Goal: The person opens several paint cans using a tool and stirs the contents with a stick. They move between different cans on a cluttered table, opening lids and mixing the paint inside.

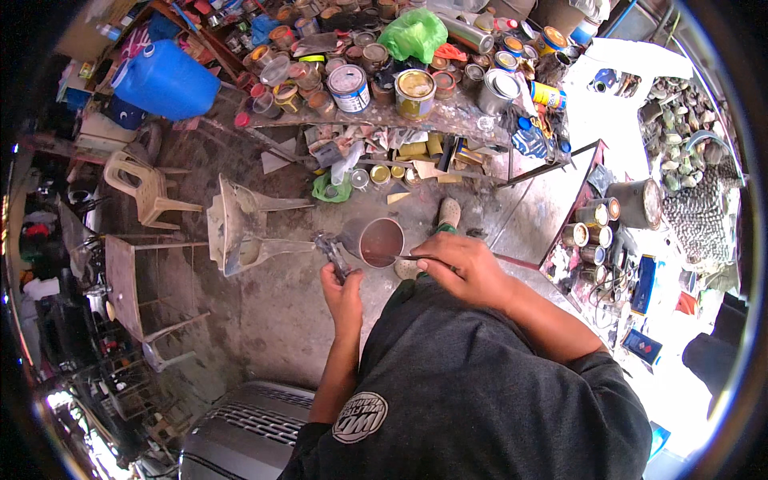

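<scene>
Shirt: my dark grey T-shirt [480,384] fills the lower frame, a round white emblem on its left sleeve.
Left hand: my left hand [342,290] is clenched round the handle of a paint spray gun [332,254], held out in front of my chest.
Spray gun cup: the gun's metal cup [378,240] sits open-topped just right of my left hand, reddish-brown liquid inside; it hangs in the air above the concrete floor [272,312].
Right hand: my right hand [464,268] is closed on a thin stirring stick [392,258] – the stick's far end reaches over the rim into the cup.
Foot: one shoe [448,213] shows beyond the cup, on the floor.
Workbench: a cluttered bench [448,118] runs across the top, crowded with paint cans [414,93], a green plastic bag [414,34] and lidded tins.
Left side: a blue plastic drum [168,80], a beige plastic chair [148,188], and a pale grey car body part [236,228] propped on a stand.
Right side: a low red-edged table [560,232] carrying more small tins [594,224] – well apart from my hands.
Bottom left: a grey ribbed panel [248,428] lies by my left elbow.
</scene>
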The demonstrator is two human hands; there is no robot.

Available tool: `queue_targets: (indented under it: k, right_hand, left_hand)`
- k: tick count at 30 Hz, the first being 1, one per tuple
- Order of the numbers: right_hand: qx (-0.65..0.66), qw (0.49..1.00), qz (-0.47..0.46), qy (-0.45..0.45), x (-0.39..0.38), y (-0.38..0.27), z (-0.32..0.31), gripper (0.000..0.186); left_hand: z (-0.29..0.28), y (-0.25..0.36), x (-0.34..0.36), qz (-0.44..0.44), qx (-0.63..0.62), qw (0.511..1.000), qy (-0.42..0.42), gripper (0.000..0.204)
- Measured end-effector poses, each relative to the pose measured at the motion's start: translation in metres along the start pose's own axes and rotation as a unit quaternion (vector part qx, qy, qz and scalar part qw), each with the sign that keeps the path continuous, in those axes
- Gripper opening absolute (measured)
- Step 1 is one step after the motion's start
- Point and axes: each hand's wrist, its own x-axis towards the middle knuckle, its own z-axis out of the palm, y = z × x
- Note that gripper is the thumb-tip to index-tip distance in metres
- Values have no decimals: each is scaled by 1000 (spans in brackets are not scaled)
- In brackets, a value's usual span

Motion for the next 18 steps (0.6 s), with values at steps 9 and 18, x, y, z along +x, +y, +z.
queue_targets:
  k: [9, 18]
  right_hand:
    - [-111, 991, -70, 34, 26, -1, -8, 20]
    - [-13, 1000, 1, -27, 13, -16, 1, 16]
  left_hand:
    - [0, 7, -5, -17, -38, 999, -1, 32]
    - [-7, -13, -4, -76, -36, 996, -37, 32]
